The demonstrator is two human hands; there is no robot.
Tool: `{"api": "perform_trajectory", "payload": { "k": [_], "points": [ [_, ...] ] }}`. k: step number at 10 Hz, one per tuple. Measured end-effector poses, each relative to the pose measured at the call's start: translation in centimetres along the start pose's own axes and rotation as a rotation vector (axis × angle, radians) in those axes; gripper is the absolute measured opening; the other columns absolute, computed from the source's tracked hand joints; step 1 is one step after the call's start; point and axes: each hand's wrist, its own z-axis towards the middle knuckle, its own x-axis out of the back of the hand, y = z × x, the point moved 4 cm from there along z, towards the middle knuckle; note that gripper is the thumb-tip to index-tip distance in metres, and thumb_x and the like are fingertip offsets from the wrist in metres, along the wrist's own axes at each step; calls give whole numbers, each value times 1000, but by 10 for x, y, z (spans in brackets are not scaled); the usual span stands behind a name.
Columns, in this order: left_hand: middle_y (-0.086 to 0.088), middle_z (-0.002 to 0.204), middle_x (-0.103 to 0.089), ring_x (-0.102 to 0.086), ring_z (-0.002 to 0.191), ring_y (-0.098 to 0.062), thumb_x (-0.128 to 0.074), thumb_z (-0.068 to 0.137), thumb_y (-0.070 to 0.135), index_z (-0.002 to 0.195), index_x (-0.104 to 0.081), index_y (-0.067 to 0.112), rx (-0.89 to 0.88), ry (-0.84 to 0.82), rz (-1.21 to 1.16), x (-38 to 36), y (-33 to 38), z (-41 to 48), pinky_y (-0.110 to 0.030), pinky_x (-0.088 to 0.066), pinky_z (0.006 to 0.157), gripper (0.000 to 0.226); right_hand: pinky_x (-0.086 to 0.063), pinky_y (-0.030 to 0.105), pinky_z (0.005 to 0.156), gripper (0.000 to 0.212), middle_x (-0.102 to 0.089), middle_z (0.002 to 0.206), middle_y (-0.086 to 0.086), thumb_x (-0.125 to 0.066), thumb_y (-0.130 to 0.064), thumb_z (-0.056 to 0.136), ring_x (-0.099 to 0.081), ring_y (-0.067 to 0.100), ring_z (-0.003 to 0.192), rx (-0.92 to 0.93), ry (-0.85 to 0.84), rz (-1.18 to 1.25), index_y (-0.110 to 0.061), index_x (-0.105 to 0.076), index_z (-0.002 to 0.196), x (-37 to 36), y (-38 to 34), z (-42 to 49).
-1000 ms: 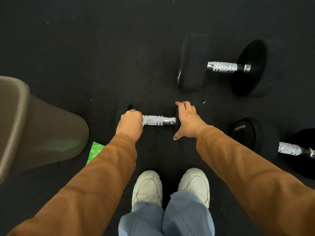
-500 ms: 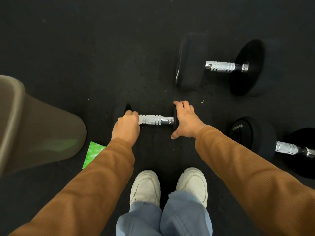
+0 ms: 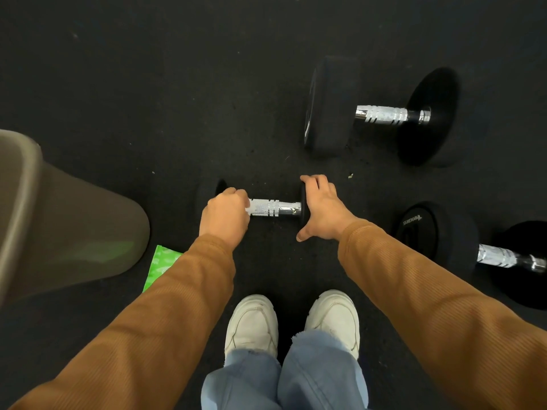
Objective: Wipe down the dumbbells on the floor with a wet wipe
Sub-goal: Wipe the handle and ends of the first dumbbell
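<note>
The small dumbbell (image 3: pixel 275 208) lies on the black floor (image 3: pixel 148 84) in the middle of the view, just past the white shoes (image 3: pixel 251 324) at 6 o'clock. It lies sideways, with one end toward 9 o'clock and the other toward 3 o'clock.

The left hand (image 3: pixel 226 216) is closed around the 9 o'clock end of its shiny middle. A bit of white shows at the fingers. It may be the wipe, but it is too small to tell. The hand looks set to rub along the bar.

The right hand (image 3: pixel 321 211) sits on the black round end at 3 o'clock. Its fingers bend over the top and its thumb sticks out below, so it holds that end. This is likely to stop the dumbbell from rolling while the other hand rubs.

A big dumbbell (image 3: pixel 381 115) waits at 1 o'clock, and a third dumbbell (image 3: pixel 438 232) lies at 3 o'clock, partly out of view. Both are well apart from the hands. They probably need wiping too, so the job looks early or part done.

A green pack (image 3: pixel 161 263) peeks out under the left sleeve at 8 o'clock, next to a grey bin (image 3: pixel 74 232) at 9 o'clock. It is near, so a new wipe is easy to grab.
</note>
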Motion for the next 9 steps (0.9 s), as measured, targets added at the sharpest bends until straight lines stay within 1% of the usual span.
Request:
{"api": "perform_trajectory", "payload": {
  "k": [1, 2, 4, 6, 7, 8, 9],
  "points": [
    [-6, 109, -59, -54, 100, -26, -58, 88, 10, 107, -62, 11, -18, 8, 5, -1, 0, 0, -33, -44, 77, 20, -27, 41, 112, 118, -12, 151, 5, -87, -16, 59, -14, 26, 141, 5, -1, -5, -17, -10, 148, 0, 1, 0],
    [-7, 107, -59, -50, 107, -25, -59, 87, 9, 107, -62, 11, -10, 8, 31, -1, -3, 1, -35, -44, 80, 20, -27, 41, 112, 118, -11, 152, 4, -87, -16, 59, -13, 26, 141, 0, -4, -3, -17, -10, 148, 0, 0, 1],
    [-6, 106, -59, -49, 104, -22, -56, 88, 8, 106, -62, 9, -101, 26, 28, -7, 3, -1, -32, -44, 79, 19, -27, 41, 112, 118, -12, 152, 4, -87, -16, 59, -14, 26, 141, -1, -5, -2, -17, -10, 148, 0, 0, 2],
    [-6, 110, -57, -48, 109, -20, -58, 88, 11, 110, -62, 11, -95, 29, 8, -7, -1, -3, -30, -43, 87, 22, -27, 41, 112, 117, -12, 152, 4, -87, -16, 60, -14, 26, 141, 0, -2, 1, -17, -10, 148, 0, 0, 1],
    [-5, 109, -57, -46, 107, -19, -55, 90, 10, 113, -62, 12, -158, 21, -3, -11, 5, -3, -29, -42, 86, 24, -27, 41, 111, 117, -13, 152, 4, -87, -15, 60, -14, 26, 141, -2, -1, -1, -17, -10, 148, 1, 0, 1],
    [-3, 110, -58, -45, 108, -19, -54, 92, 14, 116, -63, 14, -210, 19, 21, -12, 4, -4, -28, -41, 87, 26, -28, 41, 111, 117, -13, 152, 4, -87, -16, 60, -15, 26, 141, 1, -4, -5, -17, -10, 148, 1, 0, 1],
    [-3, 110, -58, -45, 109, -18, -56, 91, 15, 115, -65, 15, -195, 41, 17, -10, -2, -2, -29, -42, 88, 25, -28, 41, 111, 118, -13, 151, 5, -87, -17, 60, -15, 27, 141, 9, -6, -9, -17, -10, 148, 0, 0, 1]
  ]
}}
